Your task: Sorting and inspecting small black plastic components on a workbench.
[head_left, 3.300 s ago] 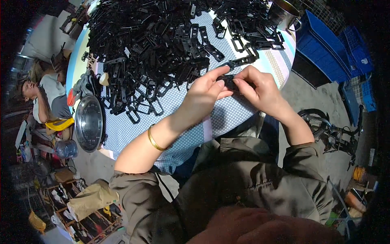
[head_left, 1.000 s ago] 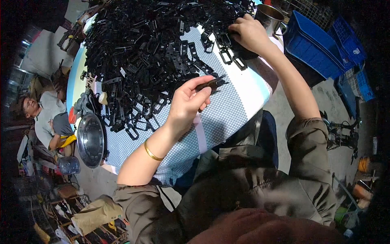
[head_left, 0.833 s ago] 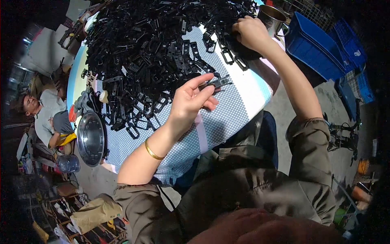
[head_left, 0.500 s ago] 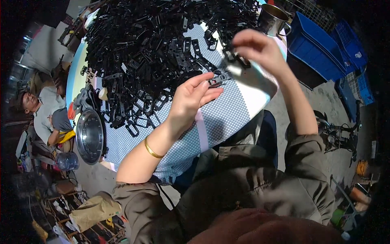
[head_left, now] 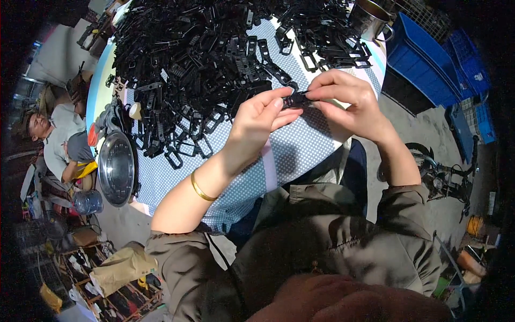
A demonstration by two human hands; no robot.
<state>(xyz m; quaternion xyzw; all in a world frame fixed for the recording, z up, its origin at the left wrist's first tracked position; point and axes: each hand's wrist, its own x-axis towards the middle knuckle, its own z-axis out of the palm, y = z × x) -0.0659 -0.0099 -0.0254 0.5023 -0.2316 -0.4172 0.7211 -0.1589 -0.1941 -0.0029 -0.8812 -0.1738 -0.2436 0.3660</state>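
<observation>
A small black plastic clip-like part (head_left: 293, 101) is held over the near side of the table. My left hand (head_left: 256, 115) pinches one end of it between thumb and fingers. At its other end my right hand (head_left: 348, 102) is closed, thumb and fingertips meeting on the part; whether a second piece sits in them is hidden. Beyond my hands a large heap of similar black plastic parts (head_left: 188, 70) covers the far and left table. To the right of that heap lies a smaller group of black frame-shaped parts (head_left: 322, 45).
The table wears a dotted cloth (head_left: 284, 155). A metal mug (head_left: 369, 20) stands at its far right, a round steel basin (head_left: 116, 169) at its left edge. Blue crates (head_left: 424, 59) are stacked to the right. Another person (head_left: 64, 134) sits at the left, near a bicycle-free corner of shelves.
My right hand has come down and left from above the smaller group to the part in my left hand. Its fingers now touch that part's end. The left hand stays nearly in place.
</observation>
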